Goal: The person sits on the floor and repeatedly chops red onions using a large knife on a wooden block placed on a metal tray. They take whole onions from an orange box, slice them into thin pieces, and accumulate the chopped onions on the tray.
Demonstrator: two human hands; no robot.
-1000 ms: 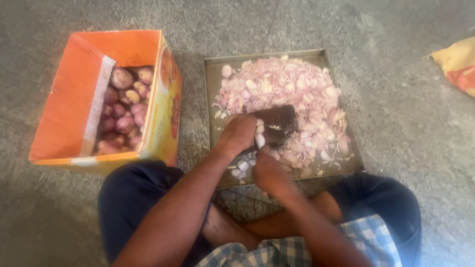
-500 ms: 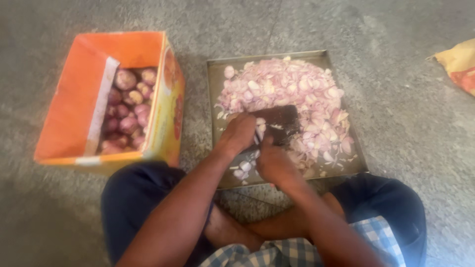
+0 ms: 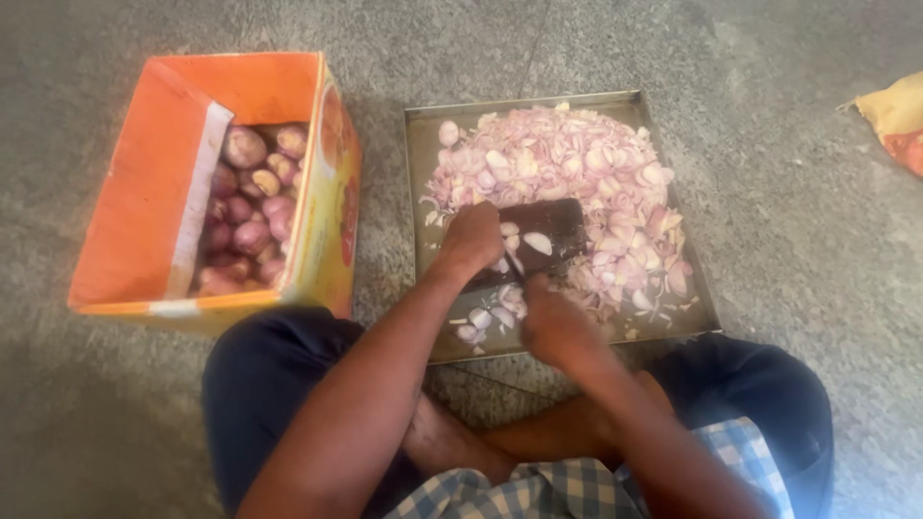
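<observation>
Head view, looking straight down: the person sits cross-legged on a grey concrete floor (image 3: 596,38) with a metal tray (image 3: 419,192) in front of the knees. The left hand (image 3: 471,238) is curled down on the near left edge of a small dark chopping board (image 3: 550,223) that lies in the tray, fingers bunched as if pinning something to the board; what sits under them is hidden, so whether it clamps an onion cannot be told. The right hand (image 3: 553,322) is closed in a fist just below the board, and a thin dark blade (image 3: 513,264) seems to run up from it toward the left hand; the handle is buried in the fist and blur smears the blade itself.

Against half a second ago, the right hand has slid a little toward the person while the left has barely shifted on the board. That reads as one stroke in a run of slicing strokes, not a change of job.

Sliced onion (image 3: 577,163) is heaped over the far and right parts of the tray, with a few pale pieces on the board and a few beside the right hand. To the left, just beside the tray, an orange cardboard box (image 3: 144,183) stands open with whole reddish onions (image 3: 255,211) inside. A yellow and orange bag (image 3: 894,120) is cut off at the right edge.
</observation>
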